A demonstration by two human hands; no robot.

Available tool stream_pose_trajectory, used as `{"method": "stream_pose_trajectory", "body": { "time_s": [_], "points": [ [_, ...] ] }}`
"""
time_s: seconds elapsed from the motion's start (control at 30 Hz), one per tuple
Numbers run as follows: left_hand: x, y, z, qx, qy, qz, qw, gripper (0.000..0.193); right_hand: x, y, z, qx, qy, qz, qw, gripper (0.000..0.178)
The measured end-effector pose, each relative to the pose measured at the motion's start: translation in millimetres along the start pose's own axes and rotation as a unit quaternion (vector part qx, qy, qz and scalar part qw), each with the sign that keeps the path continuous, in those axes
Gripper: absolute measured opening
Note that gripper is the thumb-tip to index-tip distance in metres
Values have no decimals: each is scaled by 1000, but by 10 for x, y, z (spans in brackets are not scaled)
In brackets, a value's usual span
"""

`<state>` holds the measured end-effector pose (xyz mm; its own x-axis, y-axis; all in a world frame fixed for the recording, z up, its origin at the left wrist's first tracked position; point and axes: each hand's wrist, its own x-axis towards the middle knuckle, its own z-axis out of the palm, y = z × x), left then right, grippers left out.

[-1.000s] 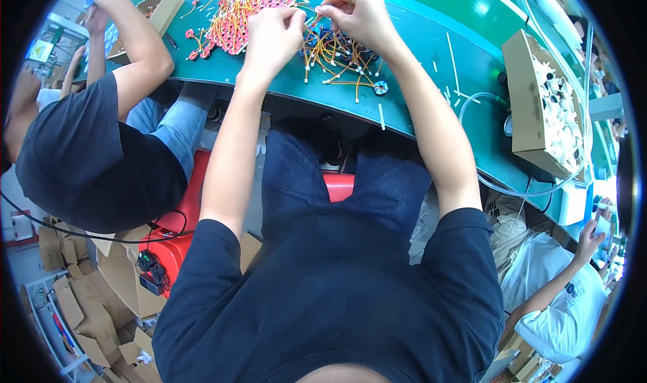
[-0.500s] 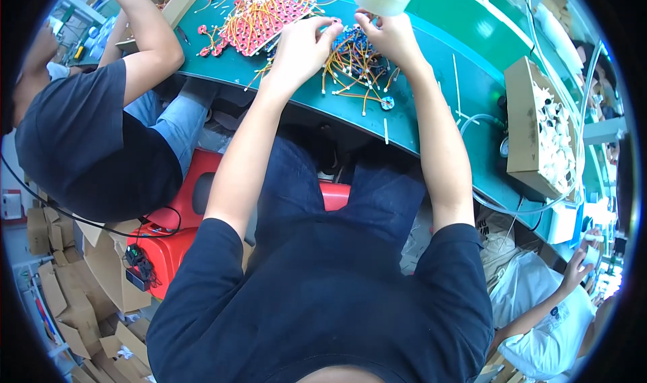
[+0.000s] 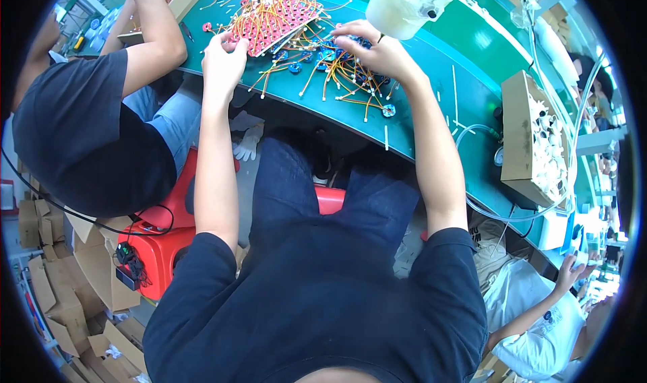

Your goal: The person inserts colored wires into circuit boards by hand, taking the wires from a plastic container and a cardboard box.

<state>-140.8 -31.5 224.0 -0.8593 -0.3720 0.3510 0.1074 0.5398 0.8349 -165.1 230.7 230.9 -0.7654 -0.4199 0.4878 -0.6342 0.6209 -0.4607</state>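
My left hand (image 3: 224, 61) is at the left edge of a red panel of round boards (image 3: 259, 41), where loose red pieces lie. Its fingers are bent in towards the thumb; whatever is between them is too small to make out. Orange, yellow and brown wires with white connectors cover much of the panel. My right hand (image 3: 381, 51) is over a heap of blue round boards with wires (image 3: 354, 73), fingers stretched out and apart. One blue round board (image 3: 388, 111) lies at the near right of the heap, and another (image 3: 294, 67) lies to its left.
A whitish translucent container (image 3: 408, 9) hangs just beyond my right hand. On the right, a cardboard box (image 3: 519, 137) of white and black parts stands by a clear hose and a gauge (image 3: 499, 155). A co-worker's arm (image 3: 156, 29) reaches over the green table (image 3: 431, 130) at left.
My left hand has moved left, from above the blue heap to the red panel's left edge. My right hand has come slightly nearer, and its fingers have spread. The whitish container appears further right.
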Motion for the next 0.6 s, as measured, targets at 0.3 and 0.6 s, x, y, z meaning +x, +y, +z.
{"method": "stream_pose_trajectory", "body": {
  "time_s": [0.3, 0.6],
  "points": [
    [163, -124, 0, -388, -66, -174, 903, 32, -21, -85, -126, 4, -65, 2, 998, 22],
    [287, 15, 86, -502, -78, -247, 825, 25, -1, 8, -62, -21, 15, -47, 999, 18]
  ]
}}
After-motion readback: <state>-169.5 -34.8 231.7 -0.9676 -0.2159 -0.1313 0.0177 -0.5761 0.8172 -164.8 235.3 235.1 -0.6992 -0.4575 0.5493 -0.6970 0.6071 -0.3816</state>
